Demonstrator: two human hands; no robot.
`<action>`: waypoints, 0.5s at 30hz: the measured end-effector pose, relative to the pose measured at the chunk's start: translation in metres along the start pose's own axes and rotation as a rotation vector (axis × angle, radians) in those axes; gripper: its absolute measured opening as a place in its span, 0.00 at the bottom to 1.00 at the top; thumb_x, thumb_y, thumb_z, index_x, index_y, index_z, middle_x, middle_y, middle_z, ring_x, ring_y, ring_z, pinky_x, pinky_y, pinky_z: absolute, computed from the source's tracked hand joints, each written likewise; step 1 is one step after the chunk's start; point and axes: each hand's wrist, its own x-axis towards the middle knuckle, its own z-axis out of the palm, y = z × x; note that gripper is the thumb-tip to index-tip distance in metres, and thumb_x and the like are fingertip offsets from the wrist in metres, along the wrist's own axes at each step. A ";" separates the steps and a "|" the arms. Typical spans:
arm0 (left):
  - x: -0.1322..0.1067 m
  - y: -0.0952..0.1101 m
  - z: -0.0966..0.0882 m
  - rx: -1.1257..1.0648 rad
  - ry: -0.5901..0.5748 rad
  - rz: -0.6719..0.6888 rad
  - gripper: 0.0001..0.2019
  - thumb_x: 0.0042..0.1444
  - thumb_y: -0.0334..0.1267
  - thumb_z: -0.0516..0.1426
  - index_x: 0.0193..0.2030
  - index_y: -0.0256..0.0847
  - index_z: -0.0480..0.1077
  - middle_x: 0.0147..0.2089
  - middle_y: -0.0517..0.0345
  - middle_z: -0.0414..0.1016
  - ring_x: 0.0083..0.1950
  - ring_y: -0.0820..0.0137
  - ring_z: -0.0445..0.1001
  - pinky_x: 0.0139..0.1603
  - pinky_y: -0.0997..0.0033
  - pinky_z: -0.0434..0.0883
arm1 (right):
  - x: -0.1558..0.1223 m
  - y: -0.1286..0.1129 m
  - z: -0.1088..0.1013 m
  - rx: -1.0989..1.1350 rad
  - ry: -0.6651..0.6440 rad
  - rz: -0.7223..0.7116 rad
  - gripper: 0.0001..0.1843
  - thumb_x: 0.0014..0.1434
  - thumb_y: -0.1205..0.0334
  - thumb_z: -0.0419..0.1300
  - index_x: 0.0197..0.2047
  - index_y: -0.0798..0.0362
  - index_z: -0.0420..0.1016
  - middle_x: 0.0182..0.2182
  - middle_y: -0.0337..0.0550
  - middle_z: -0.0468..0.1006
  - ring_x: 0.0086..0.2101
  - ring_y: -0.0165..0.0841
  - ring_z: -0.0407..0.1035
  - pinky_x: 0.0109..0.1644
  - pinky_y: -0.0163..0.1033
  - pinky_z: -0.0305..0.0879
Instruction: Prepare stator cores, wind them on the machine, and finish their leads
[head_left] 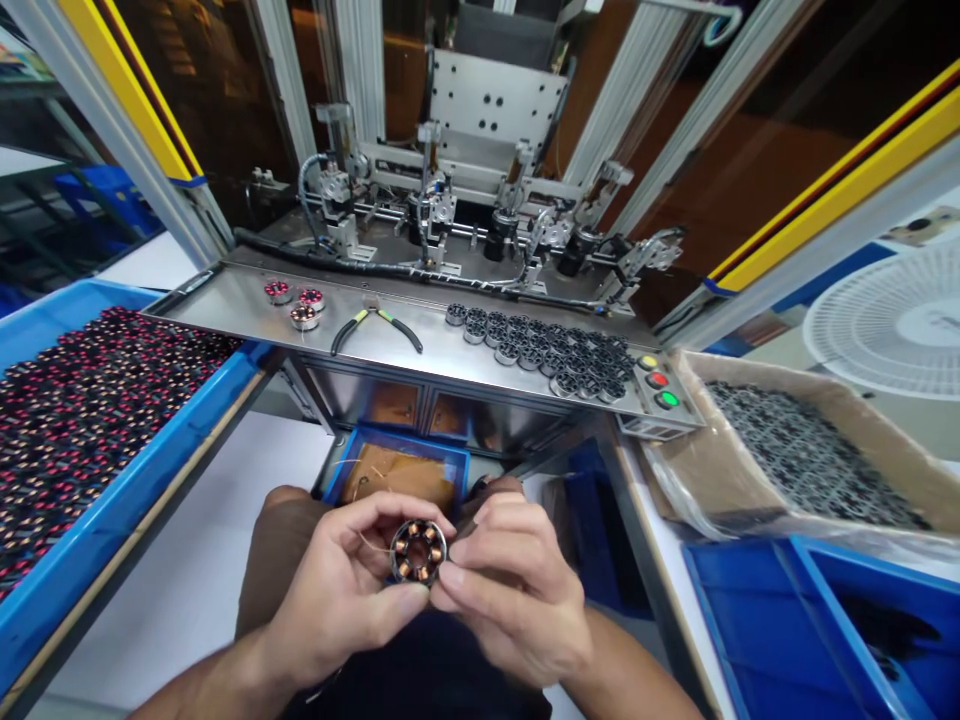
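Observation:
A round motor stator (418, 551) with copper windings is held up over my lap, its open face toward me. My left hand (352, 570) is closed around its left side, thumb below and index finger above. A thin loose copper wire (375, 543) sticks out on that side. The fingers of my right hand (517, 580) are pinched together at the stator's right rim; whatever lies between their tips is hidden. On the metal ledge beyond, cutting pliers (376, 322) with black and yellow-green handles lie spread apart. Left of them sit a copper-wound stator (304, 317) and two red-topped stators (277, 291).
Rows of black stator cores (544, 345) cover the ledge's right part, beside a button box (661, 390). Behind stands a winding machine (480, 215). A blue bin (187, 425) of wound stators is left; a lined carton (686, 440) of cores, a blue crate (742, 620) and fan (892, 320) are right.

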 end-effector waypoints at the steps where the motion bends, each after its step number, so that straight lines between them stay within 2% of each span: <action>1: 0.000 0.000 0.002 0.020 0.019 0.051 0.20 0.45 0.26 0.66 0.45 0.47 0.76 0.44 0.59 0.81 0.42 0.72 0.79 0.44 0.80 0.74 | -0.001 -0.003 0.001 -0.042 0.026 -0.001 0.11 0.58 0.71 0.63 0.45 0.56 0.77 0.32 0.45 0.78 0.37 0.35 0.68 0.38 0.45 0.73; 4: 0.001 -0.003 0.007 0.123 0.096 0.227 0.23 0.44 0.22 0.65 0.46 0.49 0.75 0.46 0.61 0.80 0.45 0.73 0.79 0.47 0.81 0.74 | -0.002 -0.010 0.005 -0.125 0.099 0.026 0.13 0.57 0.74 0.62 0.46 0.58 0.76 0.32 0.47 0.78 0.35 0.35 0.69 0.34 0.43 0.73; 7: 0.000 -0.009 0.008 0.181 0.147 0.334 0.25 0.45 0.21 0.65 0.48 0.49 0.73 0.48 0.60 0.79 0.46 0.72 0.78 0.48 0.78 0.75 | -0.003 -0.016 0.010 -0.131 0.122 0.090 0.14 0.58 0.76 0.60 0.48 0.59 0.74 0.32 0.48 0.77 0.34 0.34 0.70 0.33 0.42 0.74; 11: -0.003 -0.013 0.005 0.171 0.155 0.347 0.25 0.46 0.21 0.65 0.49 0.49 0.73 0.51 0.59 0.77 0.48 0.70 0.79 0.50 0.74 0.76 | -0.004 -0.024 0.021 -0.010 0.170 0.254 0.12 0.60 0.75 0.57 0.46 0.56 0.74 0.32 0.46 0.75 0.32 0.32 0.70 0.33 0.39 0.73; 15: -0.004 -0.013 0.008 0.105 0.192 0.332 0.23 0.47 0.22 0.66 0.47 0.50 0.73 0.50 0.63 0.78 0.48 0.73 0.79 0.50 0.78 0.75 | -0.005 -0.025 0.033 0.115 0.258 0.508 0.08 0.58 0.76 0.56 0.37 0.54 0.72 0.29 0.41 0.72 0.30 0.29 0.69 0.33 0.35 0.69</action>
